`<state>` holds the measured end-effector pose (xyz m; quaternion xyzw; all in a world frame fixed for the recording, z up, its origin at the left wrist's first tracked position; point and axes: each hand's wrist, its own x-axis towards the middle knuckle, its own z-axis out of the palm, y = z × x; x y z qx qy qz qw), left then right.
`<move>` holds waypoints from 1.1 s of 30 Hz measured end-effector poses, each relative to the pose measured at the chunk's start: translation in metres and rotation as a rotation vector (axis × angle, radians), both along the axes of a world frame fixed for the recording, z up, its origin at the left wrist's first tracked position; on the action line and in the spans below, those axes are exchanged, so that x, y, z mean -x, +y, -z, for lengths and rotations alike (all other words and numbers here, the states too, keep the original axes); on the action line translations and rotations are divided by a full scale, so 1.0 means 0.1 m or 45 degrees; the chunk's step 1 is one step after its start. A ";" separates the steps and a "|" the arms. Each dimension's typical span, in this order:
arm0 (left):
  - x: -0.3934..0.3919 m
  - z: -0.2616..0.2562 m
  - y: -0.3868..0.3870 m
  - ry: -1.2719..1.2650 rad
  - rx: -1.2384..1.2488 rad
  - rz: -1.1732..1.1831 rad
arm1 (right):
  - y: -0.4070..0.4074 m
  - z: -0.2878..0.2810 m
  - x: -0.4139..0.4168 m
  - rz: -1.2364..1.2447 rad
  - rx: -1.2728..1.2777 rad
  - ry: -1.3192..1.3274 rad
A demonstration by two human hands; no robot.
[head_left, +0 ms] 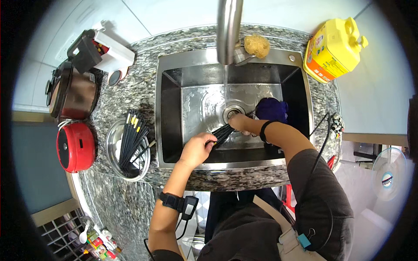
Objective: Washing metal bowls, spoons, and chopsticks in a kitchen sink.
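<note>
A bundle of black chopsticks [223, 134] lies slanted over the stainless steel sink [199, 164], between my two hands. My left hand [197, 148] grips the near-left end of the bundle. At its other end, close to the drain [233, 112], my right hand [240, 123] has curled fingers, partly hidden; its hold is hard to make out. Water [226, 84] runs down from the metal faucet [229, 32]. A dark blue item [271, 110], perhaps cloth, lies right of the drain. More black chopsticks [132, 140] with yellow and white ends rest in a metal bowl [112, 160] left of the sink.
A tan scrubbing pad [256, 46] sits behind the sink, beside the faucet. A yellow detergent jug [336, 49] stands at the back right. Along the left are a red appliance [76, 146], a brown cooker [76, 91] and a white holder [114, 53]. A cable runs along my right arm.
</note>
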<state>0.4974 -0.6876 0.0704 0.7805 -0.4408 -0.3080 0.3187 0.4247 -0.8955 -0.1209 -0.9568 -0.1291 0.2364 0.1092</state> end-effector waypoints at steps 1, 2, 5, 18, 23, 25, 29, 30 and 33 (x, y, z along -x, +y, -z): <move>0.00 0.02 -0.06 0.012 -0.046 0.018 | -0.08 0.08 0.02 0.018 -0.003 -0.002; -0.04 0.12 -0.01 0.010 -0.140 0.039 | -0.03 0.03 -0.05 -0.042 -0.015 -0.036; -0.11 0.23 -0.08 -0.127 -0.110 0.006 | -0.14 -0.09 -0.16 -0.155 -0.145 -0.280; -0.13 -0.12 -0.44 0.927 -0.434 -0.490 | -0.15 -1.36 -0.52 -0.100 -0.452 -0.942; -0.02 -0.27 -0.39 1.213 -0.383 -0.642 | -0.06 -1.35 -0.45 0.070 -0.513 -0.901; -0.02 -0.26 -0.29 1.371 -0.362 -0.724 | -0.07 -1.19 -0.44 0.195 -0.557 -1.030; 0.10 -0.29 -0.25 1.795 -0.206 -0.789 | -0.31 -0.63 -0.40 1.707 -1.626 -0.322; 0.10 -0.25 -0.21 1.852 -0.172 -0.833 | -0.18 -0.78 -0.44 1.916 -1.946 -0.140; 0.22 -0.19 -0.27 1.994 -0.172 -0.828 | 0.16 -1.06 -0.52 1.774 -2.420 -0.253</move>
